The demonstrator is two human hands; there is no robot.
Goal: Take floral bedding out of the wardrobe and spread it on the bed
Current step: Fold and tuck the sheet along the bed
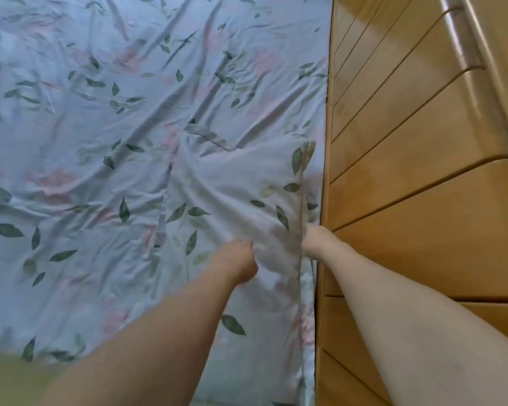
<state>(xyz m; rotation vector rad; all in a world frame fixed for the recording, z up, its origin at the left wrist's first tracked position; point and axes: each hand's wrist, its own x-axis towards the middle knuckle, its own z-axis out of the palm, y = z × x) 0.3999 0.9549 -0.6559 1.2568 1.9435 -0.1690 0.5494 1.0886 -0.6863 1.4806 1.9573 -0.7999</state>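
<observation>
Across the left and middle of the view, the floral bedding (135,136) lies spread over the bed, pale blue-white cloth printed with green leaves and faint pink flowers, creased and rumpled in long folds. Near the lower left corner its edge ends against a blurred yellowish patch (9,376) that cannot be made out. Toward the middle, a bare forearm reaches up from the bottom edge, and the left hand (238,262) is curled into the cloth, its fingers pinching a gathered bunch of the bedding so that folds fan out from the grip. Just right of it, a raised flap of the bedding stands up between the two hands, its plainer underside showing. The right hand (314,241) meets the right edge of that flap where the cloth hangs along the side of the bed; its fingers are hidden behind the fabric, so whether it grips cannot be told. To the right, touching the bed's side, stands a wooden panel (417,159) with slanting grooves, light brown and glossy.
</observation>
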